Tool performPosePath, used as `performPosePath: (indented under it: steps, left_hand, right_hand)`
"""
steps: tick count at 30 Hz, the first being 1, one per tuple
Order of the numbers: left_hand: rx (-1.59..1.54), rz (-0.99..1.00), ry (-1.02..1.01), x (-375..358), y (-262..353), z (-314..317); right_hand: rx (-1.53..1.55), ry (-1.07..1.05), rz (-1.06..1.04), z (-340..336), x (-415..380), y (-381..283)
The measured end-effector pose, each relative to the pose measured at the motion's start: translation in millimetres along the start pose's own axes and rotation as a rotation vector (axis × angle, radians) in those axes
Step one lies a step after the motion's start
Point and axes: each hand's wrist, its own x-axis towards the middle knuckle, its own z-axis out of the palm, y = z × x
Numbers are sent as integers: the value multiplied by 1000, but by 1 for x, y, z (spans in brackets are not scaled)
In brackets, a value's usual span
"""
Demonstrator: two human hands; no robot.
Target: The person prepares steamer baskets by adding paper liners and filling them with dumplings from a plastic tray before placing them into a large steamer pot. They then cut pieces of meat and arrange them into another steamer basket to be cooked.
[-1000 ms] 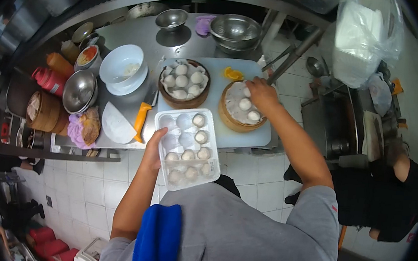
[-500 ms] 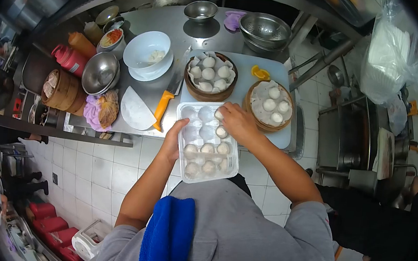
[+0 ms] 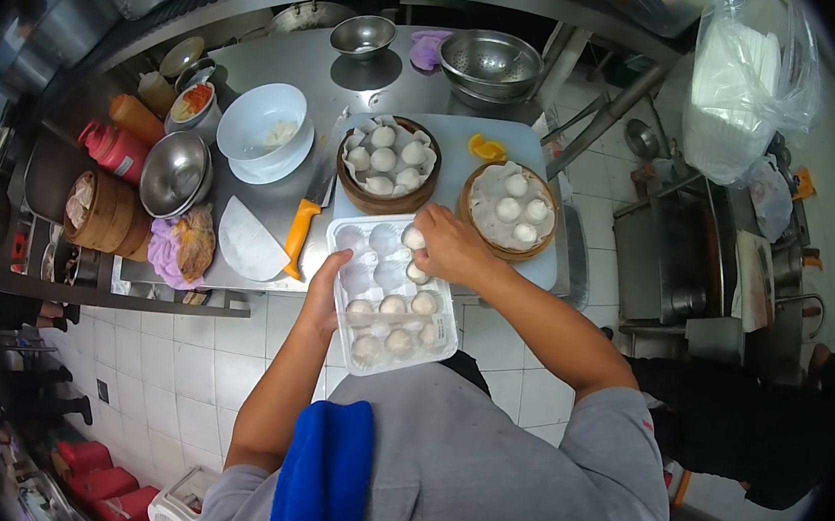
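A clear plastic tray [image 3: 360, 283] with round wells is held out over the table's near edge. My left hand [image 3: 322, 297] is closed on its left side, thumb over the rim. White round dumplings fill the lower rows, while several upper wells hold nothing. At the upper right corner, the fingers of my right hand [image 3: 454, 249] are closed around a white dumpling [image 3: 413, 237]; another sits just below it, partly hidden by the fingers. Beyond the tray stand two paper-lined bamboo steamers, the left steamer [image 3: 384, 201] and the right steamer [image 3: 545, 241], each with several similar dumplings.
Both steamers rest on a pale cutting board [image 3: 456, 149] with orange slices [image 3: 486, 148]. To the left lie an orange-handled knife [image 3: 301, 234], a white half-round sheet [image 3: 250, 241], a white bowl [image 3: 265, 125] and steel bowls [image 3: 172, 177]. A dark-clothed person [image 3: 744, 423] is at right.
The whole view has shifted slightly, with the table contents now further left. Both hands keep the same hold at the tray, and the right fingers have curled in a little.
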Motion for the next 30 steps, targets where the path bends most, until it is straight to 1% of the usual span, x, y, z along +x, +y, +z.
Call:
performPosePath:
  steps: [3, 5, 7, 10, 12, 13, 16, 19, 21, 23, 24, 26, 29, 30]
  left_hand:
    - [-7, 0, -9, 3, 1, -1]
    - [-23, -19, -13, 2, 0, -2]
    - [-22, -49, -14, -1, 2, -1]
    - [1, -27, 4, 2, 0, 0]
    - [-11, -15, 1, 5, -3, -1]
    - [-19, -9, 7, 4, -5, -1]
    - [-43, 36, 27, 1, -7, 0]
    - [-156, 82, 19, -3, -13, -4]
    - [-213, 91, 26, -9, -17, -6]
    - [-270, 82, 39, -18, -20, -4]
    - [-293, 90, 32, -22, -20, -3]
    - [-334, 104, 16, -29, -20, -2]
    - [-354, 114, -1, -42, -24, -7]
    - [-356, 135, -22, -44, -26, -12]
  right_hand:
    - [209, 130, 111, -46, 2, -5]
    - [108, 204, 194, -72, 2, 23]
    - [-49, 26, 331, -97, 5, 50]
    - [-274, -100, 346, -84, 9, 80]
    - [-235, -142, 356, -78, 17, 85]
    - [-211, -168, 358, -75, 21, 81]
    - [-195, -78, 374, -77, 18, 65]
    - [-20, 146, 251, -77, 5, 40]
    - [157, 19, 181, -49, -7, 22]
    - [140, -55, 191, -31, -8, -23]
    - [93, -71, 222, -21, -8, -33]
    - [-3, -101, 284, 0, -7, -44]
    - [-31, -159, 326, 12, 4, -57]
    - [-36, -160, 302, 19, 5, -60]
